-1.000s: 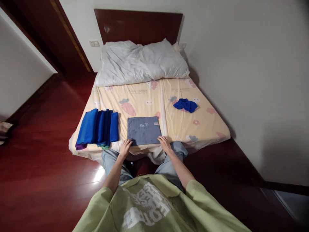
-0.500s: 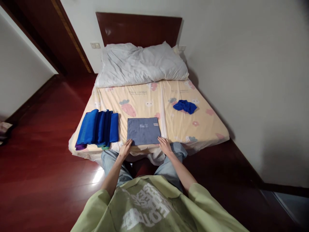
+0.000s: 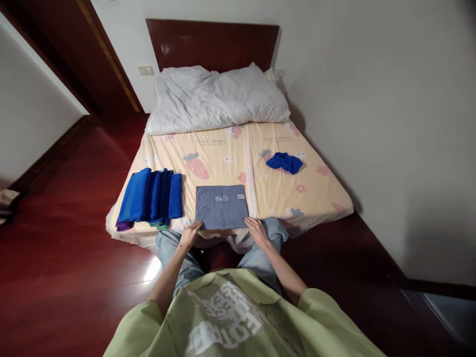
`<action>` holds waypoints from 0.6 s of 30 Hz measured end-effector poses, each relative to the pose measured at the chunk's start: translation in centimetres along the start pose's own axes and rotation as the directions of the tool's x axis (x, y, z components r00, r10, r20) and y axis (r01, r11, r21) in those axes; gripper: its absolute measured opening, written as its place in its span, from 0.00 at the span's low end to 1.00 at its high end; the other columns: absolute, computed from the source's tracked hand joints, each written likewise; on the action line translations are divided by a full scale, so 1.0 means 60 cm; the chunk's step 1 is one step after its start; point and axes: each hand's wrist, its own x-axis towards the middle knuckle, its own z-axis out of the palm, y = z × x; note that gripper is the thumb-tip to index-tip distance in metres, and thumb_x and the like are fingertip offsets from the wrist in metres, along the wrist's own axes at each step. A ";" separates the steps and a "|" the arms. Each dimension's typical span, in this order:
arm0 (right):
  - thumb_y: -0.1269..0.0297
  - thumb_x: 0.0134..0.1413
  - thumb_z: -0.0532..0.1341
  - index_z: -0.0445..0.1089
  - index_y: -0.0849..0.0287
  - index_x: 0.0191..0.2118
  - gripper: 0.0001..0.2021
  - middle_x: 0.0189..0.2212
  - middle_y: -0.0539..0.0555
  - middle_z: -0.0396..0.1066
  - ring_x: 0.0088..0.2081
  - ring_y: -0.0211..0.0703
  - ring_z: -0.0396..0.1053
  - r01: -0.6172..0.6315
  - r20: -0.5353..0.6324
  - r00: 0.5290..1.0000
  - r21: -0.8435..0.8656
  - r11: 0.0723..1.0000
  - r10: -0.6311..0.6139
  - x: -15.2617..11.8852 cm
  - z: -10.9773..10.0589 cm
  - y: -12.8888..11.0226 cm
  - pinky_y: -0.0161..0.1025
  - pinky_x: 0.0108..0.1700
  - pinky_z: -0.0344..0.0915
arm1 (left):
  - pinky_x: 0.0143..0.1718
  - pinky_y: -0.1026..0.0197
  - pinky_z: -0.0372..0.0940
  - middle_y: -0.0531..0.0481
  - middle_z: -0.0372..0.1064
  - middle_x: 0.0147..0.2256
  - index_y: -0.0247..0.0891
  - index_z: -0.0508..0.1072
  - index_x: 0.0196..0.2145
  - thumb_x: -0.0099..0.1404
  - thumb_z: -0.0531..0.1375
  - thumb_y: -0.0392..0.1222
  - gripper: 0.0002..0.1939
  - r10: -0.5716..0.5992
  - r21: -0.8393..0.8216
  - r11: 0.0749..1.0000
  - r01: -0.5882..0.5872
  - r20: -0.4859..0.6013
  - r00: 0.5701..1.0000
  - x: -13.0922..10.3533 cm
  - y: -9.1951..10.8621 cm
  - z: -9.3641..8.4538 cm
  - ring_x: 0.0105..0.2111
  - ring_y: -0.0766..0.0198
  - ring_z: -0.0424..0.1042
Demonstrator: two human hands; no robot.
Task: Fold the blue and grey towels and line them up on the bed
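A grey towel (image 3: 220,208) with white lettering and a small pale tag lies flat as a rectangle at the bed's near edge. Its near left corner is pinched in my left hand (image 3: 192,233), and my right hand (image 3: 256,230) has hold of the near right corner. The undersides of both grips are hidden. To the left, several folded blue towels (image 3: 137,196) overlap in a row, with purple and green edges showing beneath. A crumpled blue cloth (image 3: 285,162) rests farther off on the right side of the bed.
The bed (image 3: 215,148) has a yellow sheet printed with carrots and rabbits. A white quilt (image 3: 219,99) is bunched against the dark headboard (image 3: 215,44). A wall stands along the right, and a dark red floor (image 3: 74,208) spreads to the left.
The grey towel has slid a little toward me, with both my hands at its near corners. The folded blue towels and the crumpled cloth have stayed in place.
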 end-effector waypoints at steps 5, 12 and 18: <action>0.83 0.47 0.51 0.75 0.60 0.57 0.32 0.55 0.59 0.75 0.58 0.48 0.70 -0.071 -0.100 0.991 0.157 0.985 0.088 0.007 0.013 0.000 0.51 0.63 0.65 | 0.65 0.50 0.63 0.48 0.74 0.56 0.39 0.76 0.55 0.52 0.49 0.22 0.35 -0.185 -0.234 0.960 0.151 -0.131 0.974 0.007 -0.001 0.007 0.58 0.60 0.72; 0.77 0.47 0.52 0.77 0.58 0.51 0.26 0.48 0.59 0.77 0.52 0.50 0.72 -0.174 -0.168 0.950 0.412 0.894 0.262 0.014 0.020 0.019 0.50 0.60 0.67 | 0.58 0.51 0.69 0.50 0.77 0.51 0.40 0.77 0.52 0.54 0.51 0.28 0.30 -0.341 -0.431 0.870 0.241 -0.171 0.924 0.007 -0.008 0.010 0.53 0.57 0.75; 0.60 0.56 0.56 0.74 0.58 0.40 0.13 0.38 0.62 0.78 0.42 0.53 0.74 -0.325 -0.168 0.879 0.474 0.818 0.446 0.025 0.024 0.022 0.47 0.48 0.70 | 0.51 0.51 0.70 0.44 0.79 0.45 0.38 0.77 0.48 0.65 0.55 0.46 0.18 -0.450 -0.499 0.813 0.300 -0.212 0.867 0.017 -0.008 0.011 0.45 0.53 0.77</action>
